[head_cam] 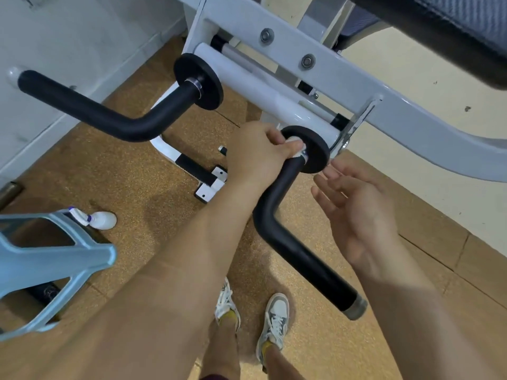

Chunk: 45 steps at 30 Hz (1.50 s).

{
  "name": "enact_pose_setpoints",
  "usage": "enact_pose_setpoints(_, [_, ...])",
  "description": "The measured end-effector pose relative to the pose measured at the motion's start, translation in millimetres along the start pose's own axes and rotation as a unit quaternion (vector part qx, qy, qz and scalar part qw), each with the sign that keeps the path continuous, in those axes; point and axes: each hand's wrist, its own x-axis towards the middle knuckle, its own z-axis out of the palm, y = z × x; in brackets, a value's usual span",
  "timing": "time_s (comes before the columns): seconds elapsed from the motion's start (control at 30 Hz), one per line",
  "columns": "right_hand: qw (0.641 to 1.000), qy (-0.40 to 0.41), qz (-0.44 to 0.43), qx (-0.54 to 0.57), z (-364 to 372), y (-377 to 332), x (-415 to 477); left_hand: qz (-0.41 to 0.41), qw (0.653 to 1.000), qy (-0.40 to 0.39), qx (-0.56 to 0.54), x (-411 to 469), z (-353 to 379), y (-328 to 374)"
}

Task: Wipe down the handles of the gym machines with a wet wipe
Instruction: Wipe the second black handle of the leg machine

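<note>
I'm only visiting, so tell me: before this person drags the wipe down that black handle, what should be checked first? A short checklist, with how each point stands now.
1. Wipe in the grip: the left hand holds the wet wipe wrapped round the near handle. Ok.
2. Start point: the wipe sits at the handle's top end, right by the black disc. Ok.
3. Path down the handle: the right hand is open beside the handle, not on it. Ok.
4. Wipe damp enough: cannot tell.
5. Far handle already wiped: cannot tell.
</note>
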Motion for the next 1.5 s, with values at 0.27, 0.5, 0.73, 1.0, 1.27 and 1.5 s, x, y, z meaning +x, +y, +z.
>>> enact_pose_setpoints(0.27, [0.998, 0.008, -0.009, -0.063, -1.3, 7.8, -0.7, 0.310, 0.875, -0.086, 0.361, -12.0, 16.2, 18.3])
enact_pose_setpoints(0.5, [0.996, 0.002, -0.002, -0.089, -1.6, 2.7, -6.3, 0.145, 0.971, 0.015, 0.190, -13.5, 7.2, 12.2])
enact_pose_setpoints(0.73, [0.994, -0.008, -0.020, -0.107, -2.8, -0.5, -9.9, -0.120, 0.977, 0.089, -0.153, 4.7, 1.5, -3.1])
enact_pose_setpoints(1.0, [0.990, -0.013, -0.047, -0.130, 1.4, 1.3, -11.6, -0.010, 0.997, 0.040, -0.070, 2.0, 8.4, -1.1])
enact_pose_setpoints(1.27, [0.992, -0.013, -0.036, -0.116, -0.5, -5.8, -11.0, -0.071, 0.997, 0.031, -0.006, 9.7, 9.3, -8.3])
enact_pose_setpoints(1.5, [0.994, -0.010, -0.001, -0.110, 3.5, -11.0, -22.4, -0.179, 0.977, -0.104, 0.051, 21.7, 2.9, -5.8])
